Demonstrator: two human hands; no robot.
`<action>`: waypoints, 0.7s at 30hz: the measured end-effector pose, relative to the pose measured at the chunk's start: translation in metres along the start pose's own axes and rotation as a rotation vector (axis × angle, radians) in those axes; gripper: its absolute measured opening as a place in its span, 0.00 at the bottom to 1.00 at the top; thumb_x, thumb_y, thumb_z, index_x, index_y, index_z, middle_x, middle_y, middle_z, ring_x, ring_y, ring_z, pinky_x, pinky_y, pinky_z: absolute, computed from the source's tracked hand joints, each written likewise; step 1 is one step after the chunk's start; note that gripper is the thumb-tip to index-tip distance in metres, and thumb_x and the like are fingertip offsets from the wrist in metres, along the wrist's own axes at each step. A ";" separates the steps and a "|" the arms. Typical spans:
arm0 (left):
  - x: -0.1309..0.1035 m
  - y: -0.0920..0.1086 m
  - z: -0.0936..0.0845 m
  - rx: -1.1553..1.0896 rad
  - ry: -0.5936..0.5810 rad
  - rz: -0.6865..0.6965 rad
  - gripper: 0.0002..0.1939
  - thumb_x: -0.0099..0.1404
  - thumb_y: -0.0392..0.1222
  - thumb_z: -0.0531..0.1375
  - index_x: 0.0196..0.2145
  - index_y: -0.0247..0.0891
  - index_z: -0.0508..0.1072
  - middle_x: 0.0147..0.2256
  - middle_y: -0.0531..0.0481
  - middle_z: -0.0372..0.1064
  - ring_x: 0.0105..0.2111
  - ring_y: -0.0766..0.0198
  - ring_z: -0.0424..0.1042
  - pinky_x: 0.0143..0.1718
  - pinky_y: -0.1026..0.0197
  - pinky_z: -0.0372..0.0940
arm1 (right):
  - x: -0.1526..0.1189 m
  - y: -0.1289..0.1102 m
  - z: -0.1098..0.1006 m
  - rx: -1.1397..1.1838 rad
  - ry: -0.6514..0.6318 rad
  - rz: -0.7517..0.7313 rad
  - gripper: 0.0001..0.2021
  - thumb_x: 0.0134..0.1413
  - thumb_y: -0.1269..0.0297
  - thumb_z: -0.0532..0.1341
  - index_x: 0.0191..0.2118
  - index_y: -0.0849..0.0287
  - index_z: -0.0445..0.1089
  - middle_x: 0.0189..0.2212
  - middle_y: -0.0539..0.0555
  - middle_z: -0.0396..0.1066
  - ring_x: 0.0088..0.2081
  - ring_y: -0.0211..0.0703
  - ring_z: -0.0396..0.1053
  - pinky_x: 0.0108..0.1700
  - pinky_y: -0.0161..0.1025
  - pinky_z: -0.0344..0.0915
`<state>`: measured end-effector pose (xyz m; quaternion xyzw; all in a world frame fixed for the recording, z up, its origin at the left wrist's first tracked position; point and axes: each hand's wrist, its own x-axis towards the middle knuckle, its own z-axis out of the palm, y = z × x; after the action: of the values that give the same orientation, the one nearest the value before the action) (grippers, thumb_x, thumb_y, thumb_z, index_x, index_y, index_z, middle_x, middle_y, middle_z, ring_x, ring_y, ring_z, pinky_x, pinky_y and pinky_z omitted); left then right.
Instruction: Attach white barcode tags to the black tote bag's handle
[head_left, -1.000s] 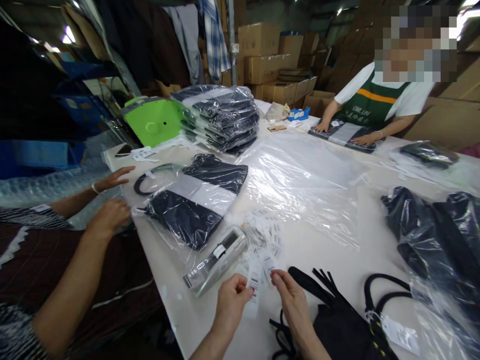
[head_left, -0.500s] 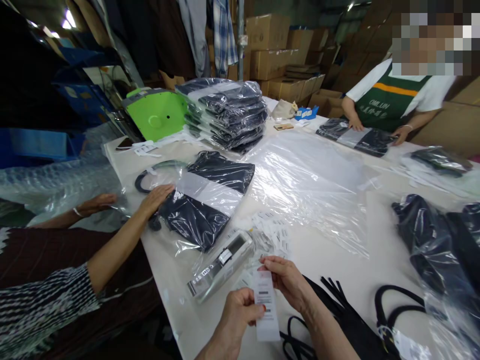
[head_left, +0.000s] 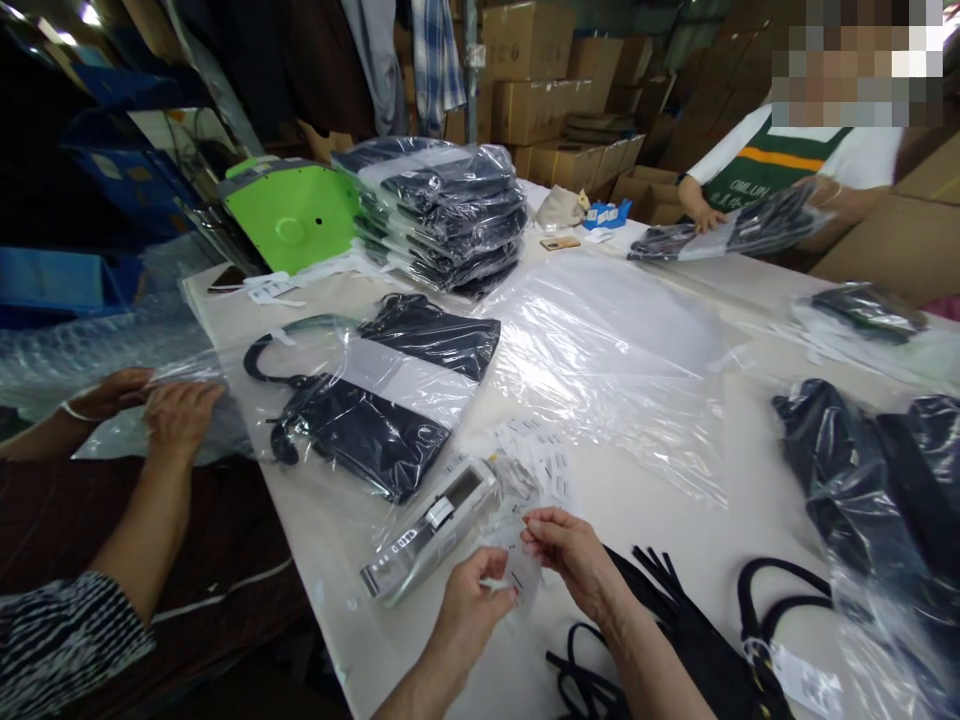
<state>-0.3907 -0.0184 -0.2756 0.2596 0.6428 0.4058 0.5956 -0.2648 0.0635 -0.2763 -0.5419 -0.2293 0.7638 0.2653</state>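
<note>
The left hand (head_left: pixel 469 605) and right hand (head_left: pixel 566 550) are pinching a small white tag (head_left: pixel 521 572) between their fingers at the 6 o'clock edge of the counter (head_left: pixel 645 500). A tagging gun (head_left: pixel 431 525) is lying just beside them at 9 o'clock, loose tags (head_left: pixel 540 455) at 12 o'clock, a black bag (head_left: pixel 697 650) at 4 o'clock.

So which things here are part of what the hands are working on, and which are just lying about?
In hand:
- left hand and right hand, both pinching a white label
- loose pile of labels just beyond
- black bag under the right wrist

Lying about:
- silver device
- stack of bagged garments
- green case
- cardboard boxes
</note>
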 end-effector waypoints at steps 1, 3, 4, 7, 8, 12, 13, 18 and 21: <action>0.000 0.005 0.000 0.006 -0.001 0.013 0.16 0.40 0.38 0.58 0.31 0.35 0.74 0.31 0.48 0.73 0.35 0.59 0.68 0.36 0.60 0.59 | -0.001 -0.001 0.000 -0.007 -0.006 0.000 0.17 0.24 0.60 0.71 0.25 0.61 0.69 0.19 0.50 0.71 0.20 0.32 0.64 0.26 0.32 0.57; 0.001 0.014 0.003 -0.026 -0.013 0.010 0.16 0.43 0.39 0.58 0.32 0.35 0.73 0.32 0.48 0.72 0.35 0.59 0.67 0.38 0.60 0.59 | -0.002 -0.002 0.000 -0.025 -0.017 0.000 0.17 0.24 0.60 0.70 0.25 0.61 0.68 0.19 0.50 0.71 0.20 0.33 0.64 0.26 0.32 0.57; 0.002 0.018 0.004 -0.049 -0.020 0.004 0.15 0.45 0.41 0.58 0.33 0.35 0.73 0.32 0.48 0.72 0.35 0.60 0.68 0.39 0.59 0.59 | -0.003 -0.002 0.000 -0.035 -0.024 -0.002 0.17 0.25 0.59 0.70 0.25 0.61 0.68 0.19 0.50 0.71 0.20 0.33 0.64 0.26 0.32 0.57; 0.007 0.024 0.008 -0.029 0.000 0.012 0.15 0.51 0.49 0.56 0.32 0.35 0.73 0.30 0.48 0.72 0.35 0.59 0.68 0.40 0.58 0.60 | -0.005 -0.003 0.001 -0.082 -0.047 -0.017 0.15 0.28 0.59 0.67 0.25 0.61 0.67 0.17 0.48 0.69 0.19 0.32 0.63 0.25 0.31 0.56; 0.009 0.025 0.009 0.033 0.040 0.033 0.15 0.52 0.49 0.55 0.31 0.35 0.73 0.29 0.47 0.71 0.34 0.58 0.69 0.40 0.57 0.61 | -0.005 -0.004 0.001 -0.106 -0.054 -0.024 0.14 0.29 0.60 0.66 0.26 0.61 0.67 0.17 0.48 0.69 0.19 0.31 0.62 0.25 0.32 0.56; 0.017 0.036 0.003 0.339 0.317 0.289 0.15 0.52 0.42 0.54 0.37 0.35 0.70 0.34 0.46 0.68 0.34 0.59 0.67 0.40 0.54 0.62 | -0.001 -0.007 0.003 -0.217 -0.059 -0.057 0.09 0.30 0.65 0.60 0.25 0.60 0.64 0.15 0.48 0.69 0.18 0.33 0.62 0.25 0.32 0.55; 0.021 0.042 0.001 0.385 0.380 0.377 0.17 0.52 0.40 0.54 0.40 0.35 0.69 0.36 0.46 0.66 0.33 0.60 0.66 0.41 0.55 0.62 | 0.001 -0.008 0.005 -0.238 -0.054 -0.067 0.09 0.29 0.66 0.59 0.25 0.59 0.63 0.16 0.48 0.69 0.18 0.34 0.63 0.25 0.33 0.56; 0.053 0.082 -0.003 0.444 0.481 0.444 0.27 0.47 0.34 0.60 0.47 0.34 0.65 0.34 0.49 0.66 0.24 0.66 0.63 0.35 0.59 0.63 | 0.013 -0.015 0.021 -0.309 0.009 -0.161 0.08 0.34 0.61 0.59 0.25 0.58 0.63 0.14 0.44 0.63 0.16 0.32 0.57 0.22 0.33 0.51; 0.076 0.096 0.000 0.355 0.337 0.405 0.18 0.47 0.36 0.61 0.39 0.32 0.71 0.25 0.52 0.68 0.22 0.65 0.65 0.30 0.62 0.62 | 0.019 -0.012 0.026 -0.345 0.113 -0.220 0.11 0.41 0.56 0.57 0.22 0.59 0.65 0.12 0.42 0.55 0.16 0.31 0.48 0.20 0.34 0.44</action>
<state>-0.4169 0.0948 -0.2379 0.4112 0.7285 0.4351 0.3330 -0.2932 0.0830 -0.2742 -0.5928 -0.3991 0.6482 0.2630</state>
